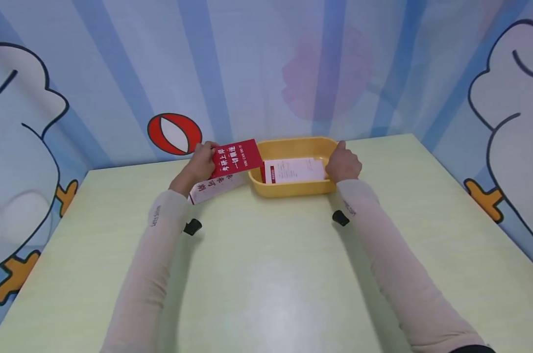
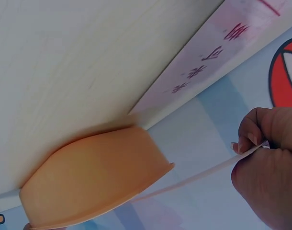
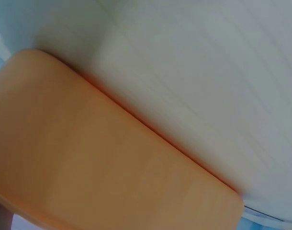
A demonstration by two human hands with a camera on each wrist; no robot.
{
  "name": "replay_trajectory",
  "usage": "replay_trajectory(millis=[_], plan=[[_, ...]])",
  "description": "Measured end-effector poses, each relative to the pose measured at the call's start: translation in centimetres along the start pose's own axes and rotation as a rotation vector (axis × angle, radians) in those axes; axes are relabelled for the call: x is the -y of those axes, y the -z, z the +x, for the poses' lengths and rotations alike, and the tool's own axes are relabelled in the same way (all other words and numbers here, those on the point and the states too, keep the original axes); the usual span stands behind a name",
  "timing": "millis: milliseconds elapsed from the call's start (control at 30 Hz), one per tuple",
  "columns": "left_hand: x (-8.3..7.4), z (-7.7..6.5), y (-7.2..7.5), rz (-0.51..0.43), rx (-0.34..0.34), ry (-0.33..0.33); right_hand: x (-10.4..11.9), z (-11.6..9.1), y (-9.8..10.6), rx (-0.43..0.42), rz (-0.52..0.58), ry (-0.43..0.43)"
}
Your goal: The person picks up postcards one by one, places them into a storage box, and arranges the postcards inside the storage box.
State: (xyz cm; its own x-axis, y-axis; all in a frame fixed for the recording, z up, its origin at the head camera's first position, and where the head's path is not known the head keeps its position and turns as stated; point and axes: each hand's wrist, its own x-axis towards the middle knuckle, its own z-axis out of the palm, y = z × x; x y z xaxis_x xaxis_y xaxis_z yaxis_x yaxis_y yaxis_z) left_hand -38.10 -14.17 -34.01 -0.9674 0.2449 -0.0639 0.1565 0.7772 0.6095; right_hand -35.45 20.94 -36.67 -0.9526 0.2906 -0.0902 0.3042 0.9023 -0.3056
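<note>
In the head view my left hand (image 1: pixel 201 162) pinches a red card (image 1: pixel 235 158) with white Chinese lettering by its left end. The card is tilted, its right corner over the left rim of a yellow plastic basket (image 1: pixel 288 190). Seen edge-on in the left wrist view, it is thin between thumb and fingers. My right hand (image 1: pixel 345 163) grips the basket's right end at the rim. Inside the basket lie white printed cards (image 1: pixel 295 170) with a red edge showing at the left. A pale pink card (image 1: pixel 218 187) with dark red characters lies on the table, partly under the red one.
The pale table (image 1: pixel 266 274) ends at a blue striped backdrop (image 1: pixel 257 73) with cartoon figures, close behind the basket. Small black pieces (image 1: pixel 192 227) stick out at both wrists. The basket's side wall (image 3: pixel 112 158) fills much of the right wrist view.
</note>
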Motion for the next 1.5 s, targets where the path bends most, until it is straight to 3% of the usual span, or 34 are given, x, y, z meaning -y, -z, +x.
replay_trajectory(millis=[200, 1000, 1500], plan=[[-1.4, 0.6, -1.1, -0.032, 0.019, -0.023, 0.1, -0.1, 0.0, -0.008, 0.007, -0.007], [-4.3, 2.3, -3.9, -0.057, 0.015, -0.071, 0.1, 0.6, -0.7, -0.011, -0.010, -0.023], [-5.9, 2.6, -4.3, -0.054, 0.039, -0.059, 0.0, -0.1, -0.3, -0.009, -0.014, 0.001]])
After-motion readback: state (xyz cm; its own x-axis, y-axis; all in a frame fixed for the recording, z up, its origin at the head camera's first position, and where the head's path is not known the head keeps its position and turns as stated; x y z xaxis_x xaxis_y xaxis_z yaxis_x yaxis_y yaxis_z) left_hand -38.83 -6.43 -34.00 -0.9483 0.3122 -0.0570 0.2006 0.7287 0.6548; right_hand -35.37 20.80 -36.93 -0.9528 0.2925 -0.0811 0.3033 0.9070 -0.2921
